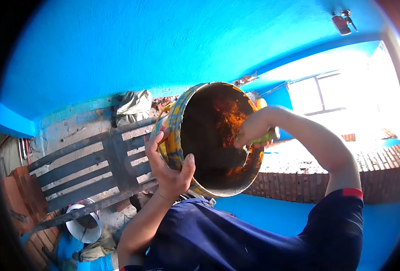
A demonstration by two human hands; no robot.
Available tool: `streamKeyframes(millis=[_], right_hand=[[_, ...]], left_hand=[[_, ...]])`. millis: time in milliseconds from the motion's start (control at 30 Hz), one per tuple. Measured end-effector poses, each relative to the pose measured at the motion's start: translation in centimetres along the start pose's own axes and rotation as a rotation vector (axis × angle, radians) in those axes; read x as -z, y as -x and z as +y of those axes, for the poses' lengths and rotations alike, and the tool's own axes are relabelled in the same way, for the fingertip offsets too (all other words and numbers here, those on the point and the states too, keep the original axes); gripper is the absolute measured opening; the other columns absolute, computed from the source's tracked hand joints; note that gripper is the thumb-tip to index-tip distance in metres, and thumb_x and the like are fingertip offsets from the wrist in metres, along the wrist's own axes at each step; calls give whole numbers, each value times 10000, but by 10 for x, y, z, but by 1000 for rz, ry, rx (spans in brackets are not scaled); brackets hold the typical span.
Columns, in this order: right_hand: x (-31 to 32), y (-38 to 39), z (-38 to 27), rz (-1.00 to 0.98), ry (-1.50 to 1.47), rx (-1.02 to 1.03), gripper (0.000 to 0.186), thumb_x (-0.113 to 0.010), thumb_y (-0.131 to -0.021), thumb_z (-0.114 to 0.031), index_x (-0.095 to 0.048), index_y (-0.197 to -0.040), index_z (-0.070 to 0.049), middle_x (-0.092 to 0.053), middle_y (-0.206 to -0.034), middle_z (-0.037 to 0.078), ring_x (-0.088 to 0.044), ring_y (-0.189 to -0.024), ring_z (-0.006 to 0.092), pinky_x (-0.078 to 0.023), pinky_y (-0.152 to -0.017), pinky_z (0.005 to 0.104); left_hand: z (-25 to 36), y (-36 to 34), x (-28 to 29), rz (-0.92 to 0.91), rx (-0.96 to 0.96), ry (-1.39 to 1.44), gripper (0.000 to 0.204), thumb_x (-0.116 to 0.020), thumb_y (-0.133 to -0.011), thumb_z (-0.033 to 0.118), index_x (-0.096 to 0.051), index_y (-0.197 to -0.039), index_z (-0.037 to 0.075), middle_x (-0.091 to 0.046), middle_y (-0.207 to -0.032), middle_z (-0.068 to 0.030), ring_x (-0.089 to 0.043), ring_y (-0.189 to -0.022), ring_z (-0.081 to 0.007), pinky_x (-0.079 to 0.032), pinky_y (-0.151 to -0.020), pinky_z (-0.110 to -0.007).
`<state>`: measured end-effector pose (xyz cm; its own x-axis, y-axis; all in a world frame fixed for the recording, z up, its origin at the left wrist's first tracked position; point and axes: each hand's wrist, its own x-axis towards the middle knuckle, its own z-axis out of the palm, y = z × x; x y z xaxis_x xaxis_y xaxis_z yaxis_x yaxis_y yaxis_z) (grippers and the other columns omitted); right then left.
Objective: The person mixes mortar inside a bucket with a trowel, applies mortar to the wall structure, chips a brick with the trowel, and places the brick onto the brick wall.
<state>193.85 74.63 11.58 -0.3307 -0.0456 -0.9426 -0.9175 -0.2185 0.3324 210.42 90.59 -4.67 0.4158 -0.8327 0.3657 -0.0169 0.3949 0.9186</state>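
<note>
A blue wall [118, 45] fills the background, with a grey slatted bench [87, 167] against it. In front, a big paint-streaked bucket [175, 131] is held up, tilted, its dark rust-stained inside facing the viewer. The left hand [170, 169] has its fingers clenched on the near rim. The right hand [254, 128] reaches inside, fingers grasping a green-handled tool [265, 137].
</note>
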Motion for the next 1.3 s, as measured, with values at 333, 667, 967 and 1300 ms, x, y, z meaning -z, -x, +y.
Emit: streamKeyframes(millis=[333, 667, 967, 1300], right_hand=[[-6, -81, -24, 459, 336, 257, 708, -365, -922, -646, -662, -1076, -22, -682, -1025, 175, -657, -967, 284, -475, -920, 392], [-43, -36, -4, 420, 388, -75, 421, -528, -913, -463, -688, -1002, -84, -701, -910, 132, -674, -904, 249, -526, -808, 388], [-35, -86, -36, 523, 640, 349, 398, -593, -893, -387, -639, -1151, -89, -681, -1036, 171, -651, -996, 312, -518, -835, 408], [-54, -37, -5, 1066, 332, 697, 259, -608, -915, -256, -620, -1030, -24, -677, -895, 180, -664, -813, 294, -508, -715, 389]], left_hand=[[9, -3, 1, 52, -15, -131, 623, -702, -721, 159, -424, -1243, -39, -490, -1163, -195, -515, -1066, -310, -398, -954, -415], [10, 31, 46, 185, -33, -128, 536, -685, -828, 272, -459, -1247, 27, -503, -1157, -215, -461, -1152, -418, -311, -1039, -524], [-63, 304, 175, 634, 529, -700, 118, -621, -835, 109, -634, -933, 45, -652, -884, -151, -640, -831, -332, -513, -738, -409], [-79, 580, 109, 516, 1495, -606, 98, -692, -718, 92, -685, -816, 82, -693, -842, -162, -681, -824, -319, -536, -751, -416]])
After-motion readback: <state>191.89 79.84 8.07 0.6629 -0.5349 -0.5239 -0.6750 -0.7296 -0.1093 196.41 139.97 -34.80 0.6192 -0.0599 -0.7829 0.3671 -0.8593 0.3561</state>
